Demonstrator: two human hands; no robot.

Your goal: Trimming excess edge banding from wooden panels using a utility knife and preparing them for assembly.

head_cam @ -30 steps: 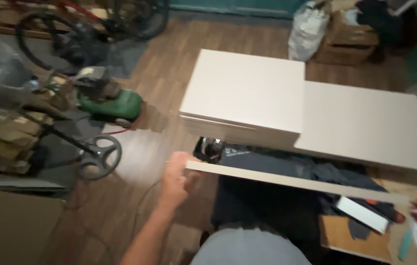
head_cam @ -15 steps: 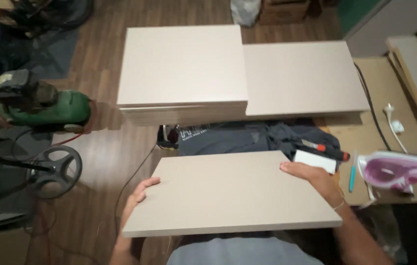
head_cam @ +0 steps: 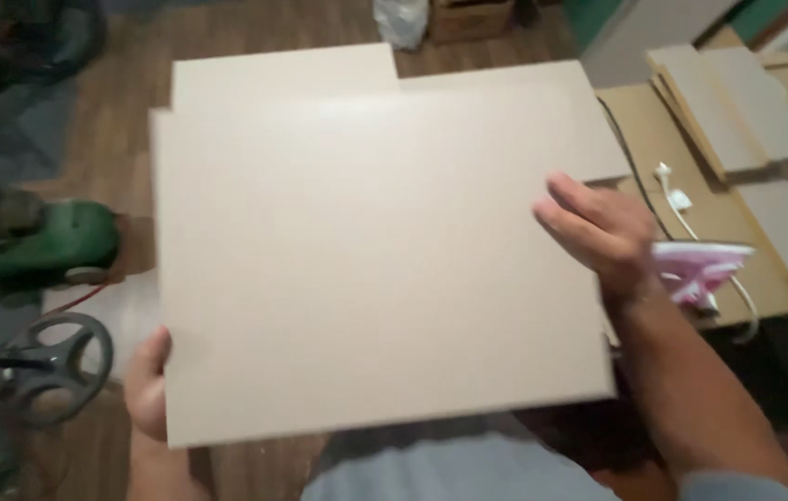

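Two hands on one big pale board [head_cam: 375, 269], lifted flat for a good look. Left hand [head_cam: 146, 388] gripping bottom left corner. Right hand [head_cam: 598, 232] loose, fingers spread, steadying right edge near pink iron [head_cam: 702, 272].

At twelve o'clock I see a brown cardboard box [head_cam: 471, 16] beside a white bag [head_cam: 399, 20].

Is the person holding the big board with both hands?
No, only the left hand grips the beige board at its lower corner, while the right hand is open beside its right edge.
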